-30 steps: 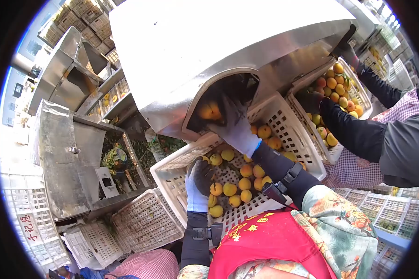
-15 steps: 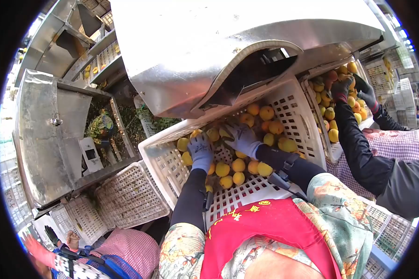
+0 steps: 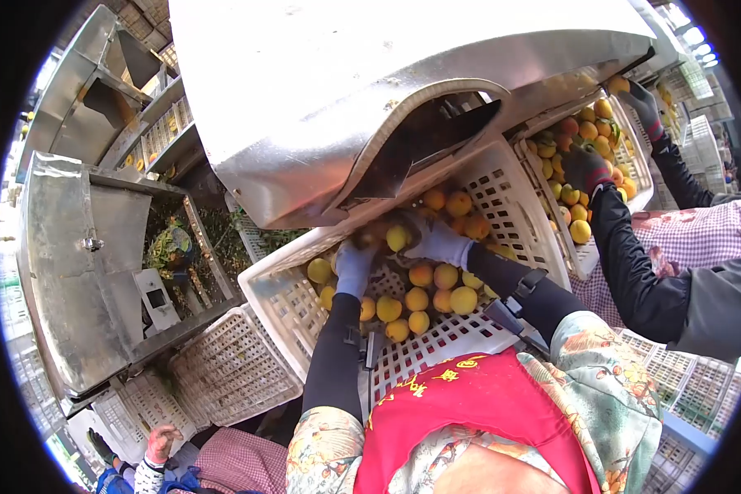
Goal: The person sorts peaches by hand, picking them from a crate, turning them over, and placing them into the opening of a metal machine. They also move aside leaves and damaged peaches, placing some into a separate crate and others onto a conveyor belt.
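A white plastic crate (image 3: 531, 210) in front of me holds several yellow-orange fruits (image 3: 421, 276). My left hand (image 3: 356, 265), in a pale glove, reaches into the crate's left part, its fingers blurred and partly in shadow. Close beside it, my right hand (image 3: 438, 243), also gloved, is in the middle of the crate. A yellow fruit (image 3: 398, 238) shows between the two hands; whether either one grips it is unclear. More fruits lie below the hands and to the right of them.
A large metal chute (image 3: 305, 156) overhangs the crate's far edge. At the right, a co-worker's dark-gloved hands (image 3: 586, 169) are at another fruit crate (image 3: 640, 165). An empty crate (image 3: 235, 366) and a metal machine (image 3: 74, 272) stand left; another person's hand (image 3: 163, 443) shows lower left.
My hands have drawn closer together, and a fruit now shows between them. The co-worker's hands at right have moved apart, one holding a fruit higher up. The view has shifted slightly.
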Demonstrator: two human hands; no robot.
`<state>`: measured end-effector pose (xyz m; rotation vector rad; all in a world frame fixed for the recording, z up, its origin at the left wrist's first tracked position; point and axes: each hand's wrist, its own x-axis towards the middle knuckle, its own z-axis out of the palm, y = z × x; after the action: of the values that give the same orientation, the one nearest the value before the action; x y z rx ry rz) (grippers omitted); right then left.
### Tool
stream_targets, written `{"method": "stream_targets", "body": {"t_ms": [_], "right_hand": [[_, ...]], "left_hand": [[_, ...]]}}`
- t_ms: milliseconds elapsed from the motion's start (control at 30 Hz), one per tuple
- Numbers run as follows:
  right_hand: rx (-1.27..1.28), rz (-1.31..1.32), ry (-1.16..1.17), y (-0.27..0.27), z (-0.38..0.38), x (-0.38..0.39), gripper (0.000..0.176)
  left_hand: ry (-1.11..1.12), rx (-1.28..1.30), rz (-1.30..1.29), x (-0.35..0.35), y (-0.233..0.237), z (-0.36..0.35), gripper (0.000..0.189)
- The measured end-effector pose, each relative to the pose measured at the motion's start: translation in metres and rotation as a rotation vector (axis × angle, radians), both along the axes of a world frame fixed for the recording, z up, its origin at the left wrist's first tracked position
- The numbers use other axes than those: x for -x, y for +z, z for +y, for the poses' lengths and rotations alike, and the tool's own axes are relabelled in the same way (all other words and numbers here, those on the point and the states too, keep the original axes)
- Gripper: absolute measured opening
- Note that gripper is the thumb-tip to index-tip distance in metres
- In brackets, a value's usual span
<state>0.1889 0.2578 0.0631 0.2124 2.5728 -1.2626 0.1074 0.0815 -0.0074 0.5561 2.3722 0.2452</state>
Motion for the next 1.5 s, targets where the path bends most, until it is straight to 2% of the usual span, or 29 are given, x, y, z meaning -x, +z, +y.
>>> {"method": "stream_targets", "body": {"t_ms": [67,100,133,167,200,267,300,333,400,433,467,533,567,600,700,733,833,867,933,967,1033,1067,1133,1200,1267,1333,1367,1467,1500], "right_hand": [[0.108,0.132,-0.005,0.015,0.01,-0.004,0.078],[0.065,0.232,0.095,0.028,0.013,-0.005,0.079],[0.02,0.329,0.195,0.042,0.014,-0.007,0.08],[0.021,0.34,0.19,0.061,0.01,-0.01,0.08],[0.038,0.4,0.171,0.081,0.004,-0.012,0.082],[0.058,0.474,0.151,0.1,-0.008,-0.018,0.083],[0.049,0.567,0.059,0.105,-0.015,-0.022,0.084],[0.042,0.66,-0.034,0.112,-0.023,-0.025,0.085],[-0.027,0.71,-0.09,0.12,-0.039,-0.031,0.086],[-0.05,0.741,-0.175,0.118,-0.045,-0.031,0.086],[-0.072,0.769,-0.26,0.115,-0.051,-0.031,0.085],[0.019,0.813,-0.334,0.11,-0.06,-0.025,0.085],[-0.061,0.811,-0.338,0.11,-0.057,-0.021,0.085],[-0.142,0.808,-0.341,0.113,-0.055,-0.017,0.084],[-0.338,0.792,-0.343,0.127,-0.046,-0.005,0.08],[-0.415,0.808,-0.361,0.13,-0.044,0.0,0.079],[-0.479,0.771,-0.356,0.127,-0.038,0.011,0.082],[-0.48,0.772,-0.354,0.124,-0.036,0.017,0.082],[-0.565,0.747,-0.338,0.113,-0.032,0.03,0.075],[-0.564,0.741,-0.329,0.109,-0.024,0.05,0.075],[-0.566,0.959,-0.346,0.101,-0.014,0.086,0.073],[-0.556,0.951,-0.338,0.107,-0.018,0.08,0.073],[-0.517,0.981,-0.487,0.142,-0.02,0.068,0.07],[-0.402,0.97,-0.45,0.156,-0.028,0.035,0.07],[-0.281,0.708,-0.018,0.157,-0.044,0.004,0.069],[-0.254,0.697,-0.086,0.139,-0.063,-0.013,0.08],[-0.264,0.691,-0.102,0.136,-0.069,-0.018,0.082],[-0.203,0.716,-0.245,0.134,-0.075,-0.021,0.081],[-0.16,0.745,-0.242,0.124,-0.07,-0.02,0.079]], "left_hand": [[0.753,-1.208,-0.953,-0.007,0.008,-0.016,0.061],[0.74,-1.21,-0.943,-0.013,0.027,-0.018,0.061],[0.784,-1.363,-1.175,-0.024,0.061,-0.017,0.063],[0.824,-1.506,-1.415,-0.034,0.086,-0.017,0.066],[0.812,-1.503,-1.407,-0.041,0.099,-0.018,0.066],[0.974,-1.729,-1.478,-0.05,0.117,-0.02,0.068],[0.839,-1.814,-1.544,-0.05,0.122,-0.023,0.066],[0.827,-1.815,-1.534,-0.051,0.128,-0.023,0.066],[0.987,-1.963,-1.476,-0.055,0.14,-0.02,0.064],[0.879,-2.047,-1.564,-0.054,0.142,-0.02,0.06],[0.862,-2.051,-1.558,-0.055,0.145,-0.018,0.06],[1.019,-2.021,-1.221,-0.06,0.153,-0.012,0.056],[0.798,-2.123,-1.501,-0.059,0.156,-0.012,0.054],[0.787,-2.121,-1.501,-0.058,0.157,-0.011,0.054],[0.97,-2.029,-1.59,-0.051,0.163,-0.011,0.056],[0.962,-2.03,-1.594,-0.049,0.159,-0.014,0.056],[1.129,-1.938,-1.384,-0.043,0.145,-0.023,0.053],[1.129,-1.94,-1.383,-0.042,0.143,-0.025,0.053],[1.04,-1.878,-1.198,-0.045,0.144,-0.027,0.053],[1.052,-1.881,-1.198,-0.043,0.146,-0.025,0.053],[1.067,-1.823,-1.229,-0.041,0.151,-0.023,0.05],[1.027,-1.811,-1.265,-0.039,0.149,-0.024,0.048],[0.939,-1.803,-1.383,-0.034,0.153,-0.026,0.049],[0.887,-1.804,-1.426,-0.031,0.149,-0.032,0.051],[0.818,-1.801,-1.476,-0.028,0.153,-0.029,0.052],[0.944,-1.816,-1.502,-0.033,0.171,-0.021,0.052],[0.913,-1.84,-1.467,-0.037,0.175,-0.018,0.052],[0.971,-1.754,-1.436,-0.045,0.176,-0.016,0.051],[0.913,-1.691,-1.325,-0.047,0.172,-0.017,0.065]]}}
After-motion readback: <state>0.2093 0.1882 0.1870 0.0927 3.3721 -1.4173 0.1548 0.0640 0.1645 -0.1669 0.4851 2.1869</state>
